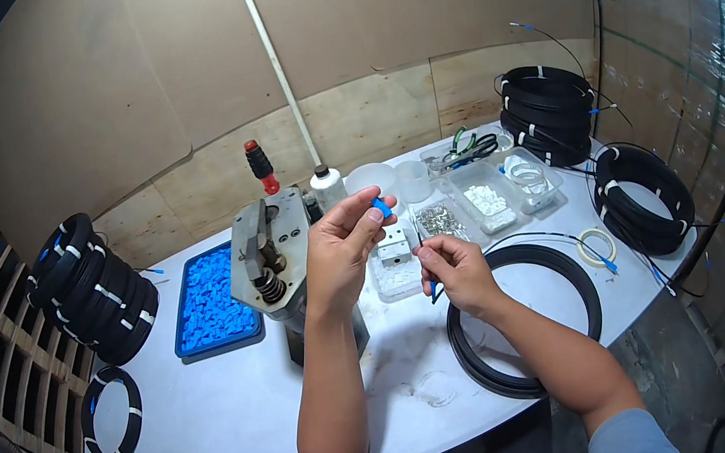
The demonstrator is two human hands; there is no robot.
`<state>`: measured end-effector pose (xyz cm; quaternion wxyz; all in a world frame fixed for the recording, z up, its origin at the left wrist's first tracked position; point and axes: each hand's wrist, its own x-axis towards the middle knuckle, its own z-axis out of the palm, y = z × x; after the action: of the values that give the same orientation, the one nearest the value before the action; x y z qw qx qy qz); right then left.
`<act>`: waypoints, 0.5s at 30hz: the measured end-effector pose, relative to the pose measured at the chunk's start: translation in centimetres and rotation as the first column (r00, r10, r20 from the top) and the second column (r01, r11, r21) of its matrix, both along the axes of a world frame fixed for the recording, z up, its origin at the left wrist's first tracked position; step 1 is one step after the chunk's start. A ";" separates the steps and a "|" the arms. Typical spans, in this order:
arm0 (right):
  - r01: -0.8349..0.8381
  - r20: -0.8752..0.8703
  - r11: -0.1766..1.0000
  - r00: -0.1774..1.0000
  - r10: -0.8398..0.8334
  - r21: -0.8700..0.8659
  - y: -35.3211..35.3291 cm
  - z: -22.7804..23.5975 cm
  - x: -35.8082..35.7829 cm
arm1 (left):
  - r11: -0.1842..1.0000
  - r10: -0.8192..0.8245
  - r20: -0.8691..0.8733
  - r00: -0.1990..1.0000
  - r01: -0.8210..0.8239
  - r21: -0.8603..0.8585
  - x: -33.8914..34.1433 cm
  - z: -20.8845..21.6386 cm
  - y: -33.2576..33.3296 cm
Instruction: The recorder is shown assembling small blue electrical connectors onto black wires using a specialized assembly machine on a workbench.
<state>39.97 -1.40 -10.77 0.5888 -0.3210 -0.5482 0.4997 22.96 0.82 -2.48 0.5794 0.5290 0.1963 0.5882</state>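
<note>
The person's left hand pinches a blue piece between thumb and fingertips, raised to the right of the press. The right hand, farther right of the press, grips a black cable between thumb and fingers. Right of the press, partly behind the right forearm, lies a coil. Left of the press, adjacent, sits a tray of blue parts.

Head-worn fisheye, downward over tabletop

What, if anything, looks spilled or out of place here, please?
Only a faint smudge on the white tabletop, near its front edge, stands out, breaking the plain surface; the blue pieces lie inside their tray.
</note>
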 end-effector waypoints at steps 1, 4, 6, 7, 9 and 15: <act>0.025 -0.002 0.999 1.000 -0.025 0.030 -0.2 0.5 0.1 | 1.000 -0.011 -0.017 1.000 0.011 0.016 0.3 -0.1 0.4; 0.100 -0.048 0.993 0.994 -0.097 0.061 -0.5 0.7 0.1 | 0.997 -0.040 -0.134 0.990 0.048 0.059 0.7 -0.6 1.0; 0.107 -0.026 0.993 0.994 -0.106 0.051 -0.7 0.8 0.2 | 0.998 -0.023 -0.162 0.986 0.032 0.054 0.9 -1.0 1.1; 0.085 -0.031 0.995 0.996 -0.083 0.045 -0.7 0.7 0.2 | 0.999 -0.025 -0.167 0.986 0.032 0.037 0.9 -1.4 1.3; 0.044 -0.037 0.998 0.998 -0.043 0.042 -0.9 0.6 0.1 | 0.999 -0.024 -0.170 0.985 0.027 0.017 0.8 -1.9 1.7; 0.033 0.037 0.996 0.999 -0.036 0.086 -1.1 0.5 0.1 | 0.992 -0.112 -0.063 0.992 0.108 -0.065 0.8 -1.8 1.9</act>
<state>40.12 -2.51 -10.26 0.6000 -0.3145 -0.5745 0.4595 23.75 2.77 -4.26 0.6201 0.5402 0.2042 0.5311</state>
